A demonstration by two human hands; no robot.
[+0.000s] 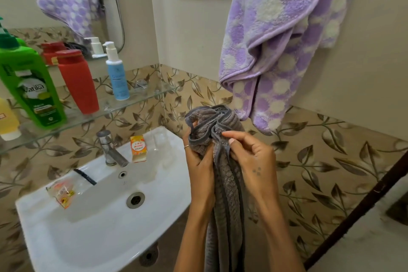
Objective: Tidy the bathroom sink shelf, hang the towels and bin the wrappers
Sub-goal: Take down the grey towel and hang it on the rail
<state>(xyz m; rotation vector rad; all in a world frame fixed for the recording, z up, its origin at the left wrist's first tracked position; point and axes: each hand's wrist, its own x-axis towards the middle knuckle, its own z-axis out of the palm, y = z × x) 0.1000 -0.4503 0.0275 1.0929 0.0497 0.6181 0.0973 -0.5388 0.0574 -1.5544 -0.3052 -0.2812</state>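
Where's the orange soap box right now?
In the head view, the orange soap box stands on the back rim of the white sink, just right of the tap and left of the grey towel.

Bare forearms, a thin ring on the left grip point(199, 157), small dot tattoo on the right grip point(254, 161).

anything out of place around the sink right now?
Yes. A crumpled clear wrapper lies on the sink rim at left, an orange packet stands beside the tap, and a black pen-like item lies on the rim. Both hands, left hand and right hand, grip the unhung grey towel.
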